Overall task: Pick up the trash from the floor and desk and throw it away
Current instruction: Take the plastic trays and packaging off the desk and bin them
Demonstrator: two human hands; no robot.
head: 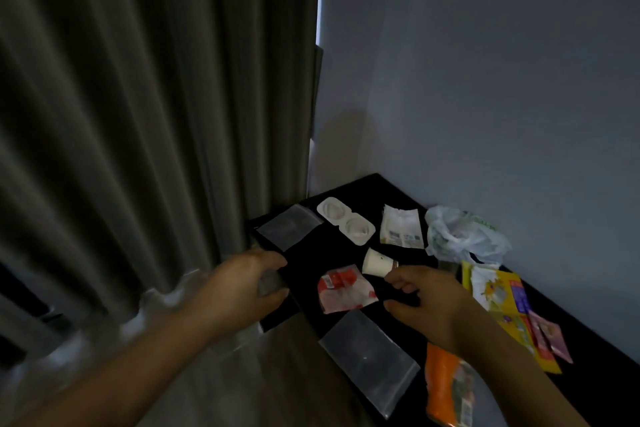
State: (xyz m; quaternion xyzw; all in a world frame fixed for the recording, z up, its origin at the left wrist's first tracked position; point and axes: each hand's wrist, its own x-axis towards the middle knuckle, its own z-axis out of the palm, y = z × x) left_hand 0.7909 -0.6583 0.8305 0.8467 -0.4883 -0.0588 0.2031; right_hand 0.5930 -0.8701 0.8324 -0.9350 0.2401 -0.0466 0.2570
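Observation:
Trash is scattered over a black desk (588, 350). My left hand (246, 282) is at the desk's left edge, finger and thumb curled round a small clear plastic piece (269, 282). My right hand (429, 298) hovers with loosely curled fingers, holding nothing, its fingertip just beside a tipped white paper cup (375, 262). A crumpled red-and-white wrapper (344, 289) lies between my hands. Farther back are a clear zip bag (289, 225), a white twin-cup tray (346, 224), a white wrapper (401, 227) and a crumpled thin plastic bag (460, 236).
Another clear zip bag (370, 357) hangs over the desk's front edge, next to an orange packet (446, 388). A yellow package (502, 302) and a pink sachet (550, 340) lie at the right. A grey curtain (138, 114) hangs at the left, and the wall (485, 80) stands behind.

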